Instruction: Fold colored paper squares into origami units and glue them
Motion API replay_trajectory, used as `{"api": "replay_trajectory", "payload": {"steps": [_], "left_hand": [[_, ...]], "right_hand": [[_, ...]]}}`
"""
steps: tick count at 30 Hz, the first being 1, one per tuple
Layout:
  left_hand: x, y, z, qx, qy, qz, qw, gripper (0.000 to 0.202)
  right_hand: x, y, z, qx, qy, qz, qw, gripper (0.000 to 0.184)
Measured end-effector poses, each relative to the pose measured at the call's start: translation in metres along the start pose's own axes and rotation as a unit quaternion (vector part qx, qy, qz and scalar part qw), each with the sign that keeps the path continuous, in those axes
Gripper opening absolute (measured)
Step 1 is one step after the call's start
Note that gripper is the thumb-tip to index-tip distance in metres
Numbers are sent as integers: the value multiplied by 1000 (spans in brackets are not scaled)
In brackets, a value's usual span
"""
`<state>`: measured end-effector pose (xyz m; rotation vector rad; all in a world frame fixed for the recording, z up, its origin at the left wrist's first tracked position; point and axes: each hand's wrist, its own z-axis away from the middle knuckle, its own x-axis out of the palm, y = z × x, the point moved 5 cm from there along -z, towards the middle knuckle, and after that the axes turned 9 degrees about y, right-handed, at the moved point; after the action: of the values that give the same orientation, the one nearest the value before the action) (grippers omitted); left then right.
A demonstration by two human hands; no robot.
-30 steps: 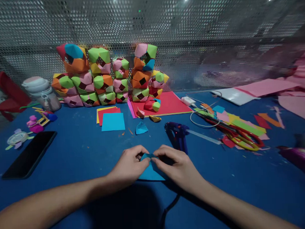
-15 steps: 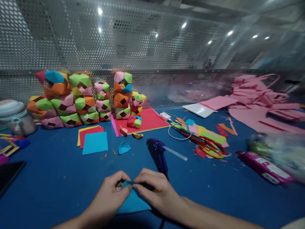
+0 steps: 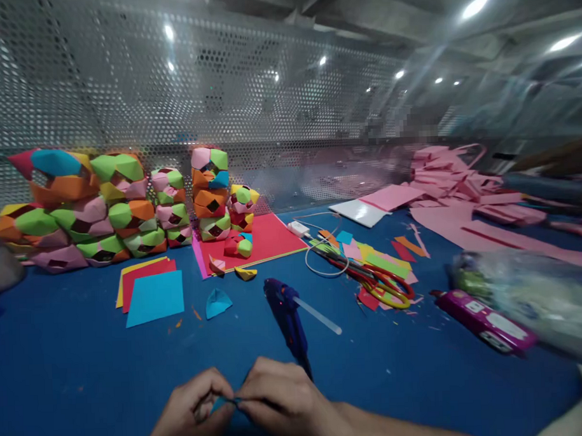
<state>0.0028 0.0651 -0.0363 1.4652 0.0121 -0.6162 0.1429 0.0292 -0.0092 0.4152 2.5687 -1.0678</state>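
Observation:
Low in the view, my left hand (image 3: pixel 195 409) and my right hand (image 3: pixel 278 399) meet fingertip to fingertip, both closed in a pinch. Between them is a sheet of blue paper (image 3: pixel 221 403), mostly covered by the fingers and the lower picture edge. Just beyond my right hand lies a dark blue glue gun (image 3: pixel 289 316) with a clear glue stick poking out of it. A small folded blue paper piece (image 3: pixel 218 303) rests farther off to the left, near flat blue, red and yellow square sheets (image 3: pixel 156 299).
Stacked folded-paper blocks (image 3: pixel 129 217) line the perforated metal screen (image 3: pixel 268 104). Red and yellow scissors (image 3: pixel 386 288) lie on paper scraps with a white cable (image 3: pixel 316 271). At right are pink paper strips (image 3: pixel 461 180), a purple packet (image 3: pixel 485 322) and a clear plastic bag (image 3: pixel 551 298).
The view has swung right and up, so the table things sit farther left. My hands appear lower, still pinching the blue paper, and less of the sheet shows.

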Motion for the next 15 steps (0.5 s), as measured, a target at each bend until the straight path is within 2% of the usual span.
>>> {"api": "replay_trajectory", "payload": {"steps": [4,9,15], "left_hand": [[-4,-2,1,16,-8,10,1000,20],[-5,9,3,-20,-22,52,998,21],[-6,18,3,-69,-18,59,996,22]], "right_hand": [[-2,2,-2,17,22,-4,1000,13],[-6,3,-6,41,28,-3,999,13],[-12,-4,-7,0,33,5,999,15]]}}
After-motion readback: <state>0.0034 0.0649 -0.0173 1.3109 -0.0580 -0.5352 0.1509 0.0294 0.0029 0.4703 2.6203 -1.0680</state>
